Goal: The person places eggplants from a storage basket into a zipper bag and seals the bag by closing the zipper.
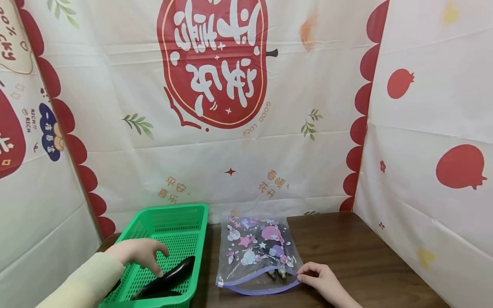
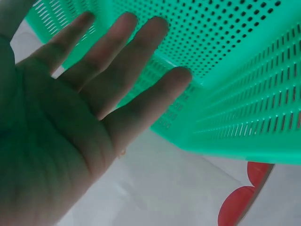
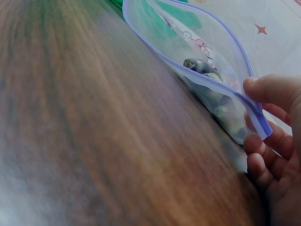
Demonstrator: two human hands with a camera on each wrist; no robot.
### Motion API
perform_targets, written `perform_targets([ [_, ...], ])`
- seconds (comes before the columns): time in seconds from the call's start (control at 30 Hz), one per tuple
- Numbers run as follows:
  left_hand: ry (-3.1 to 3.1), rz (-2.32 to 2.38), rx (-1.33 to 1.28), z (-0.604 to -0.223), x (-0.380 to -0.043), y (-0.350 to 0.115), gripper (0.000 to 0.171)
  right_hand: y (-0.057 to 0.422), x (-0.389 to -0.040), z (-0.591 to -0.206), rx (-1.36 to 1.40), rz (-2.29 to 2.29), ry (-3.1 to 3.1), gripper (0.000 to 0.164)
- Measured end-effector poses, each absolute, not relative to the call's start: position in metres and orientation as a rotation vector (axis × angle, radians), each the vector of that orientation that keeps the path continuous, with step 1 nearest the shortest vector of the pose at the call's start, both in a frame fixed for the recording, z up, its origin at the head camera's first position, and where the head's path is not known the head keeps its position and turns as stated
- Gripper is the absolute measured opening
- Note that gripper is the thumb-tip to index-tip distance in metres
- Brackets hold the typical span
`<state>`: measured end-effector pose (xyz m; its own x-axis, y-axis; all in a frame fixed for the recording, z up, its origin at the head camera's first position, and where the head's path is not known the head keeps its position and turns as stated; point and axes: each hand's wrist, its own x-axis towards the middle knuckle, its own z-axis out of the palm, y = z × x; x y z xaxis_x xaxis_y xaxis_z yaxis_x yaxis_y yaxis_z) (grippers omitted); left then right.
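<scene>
My left hand [image 1: 138, 252] hangs over a green perforated plastic basket [image 1: 203, 239], fingers spread and bent a little, holding nothing. Below its fingertips lies a glossy dark eggplant [image 1: 179, 273], with another dark piece partly hidden beside it. The left wrist view shows the bare palm and the basket wall [image 2: 244, 113]. At one end of the zip edge, my right hand [image 1: 321, 280] pinches the corner of a clear zip bag [image 1: 240, 261] with purple trim. The bag's mouth gapes. Several dark things with pale stem ends [image 3: 200, 65], apparently eggplants, lie inside.
The basket and bag lie side by side on a brown wooden table [image 1: 331, 239]. A white printed cloth [image 1: 231, 149] hangs behind the table, and more cloth [image 1: 423, 171] closes off the right and left sides. The bag's zip slider [image 1: 220, 284] sits at its left corner.
</scene>
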<state>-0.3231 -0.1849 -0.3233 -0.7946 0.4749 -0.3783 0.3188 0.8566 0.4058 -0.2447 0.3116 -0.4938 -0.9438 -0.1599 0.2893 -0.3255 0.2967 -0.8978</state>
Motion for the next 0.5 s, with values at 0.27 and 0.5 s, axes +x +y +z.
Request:
perform_targets([
  [0.27,2.427,0.250,0.657,-0.378,-0.380,-0.209,0.049,0.312,-0.246,-0.490,0.461,1.694,-2.395,0.009],
  [0.5,2.455,0.205,0.588,-0.402,-0.389,-0.202,0.037,0.312,-0.243,-0.491,0.454,1.696,-2.412,0.007],
])
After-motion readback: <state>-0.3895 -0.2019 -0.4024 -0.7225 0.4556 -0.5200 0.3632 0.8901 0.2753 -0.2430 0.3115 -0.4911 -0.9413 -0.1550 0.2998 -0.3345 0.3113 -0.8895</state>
